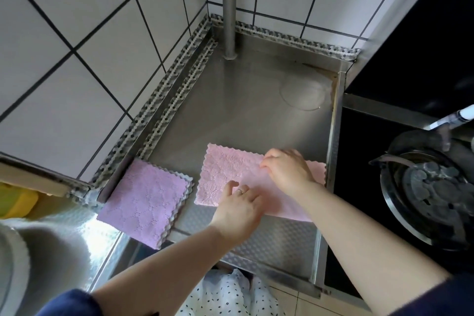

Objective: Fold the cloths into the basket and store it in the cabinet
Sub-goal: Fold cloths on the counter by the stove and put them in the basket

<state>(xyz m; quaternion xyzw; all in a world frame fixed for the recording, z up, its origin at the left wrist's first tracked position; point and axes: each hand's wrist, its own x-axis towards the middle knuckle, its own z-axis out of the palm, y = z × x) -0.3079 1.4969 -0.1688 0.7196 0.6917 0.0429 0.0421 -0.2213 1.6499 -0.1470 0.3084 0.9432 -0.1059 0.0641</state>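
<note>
Both your hands are on the pink cloth [225, 177], which lies flat on the steel table [246, 105]. Your left hand [238, 209] rests palm-down on the cloth's near edge, fingers spread and mostly straight, a ring on one. Your right hand [286, 169] sits just beyond it with fingers curled at the cloth's far edge; can't tell whether it's actually pinching the fabric. Left of your left hand, apart from the pink cloth: a folded stack of purple cloths [147, 200] overhanging the table's front edge. Right of your right hand: a black stove with a burner [431, 192].
</note>
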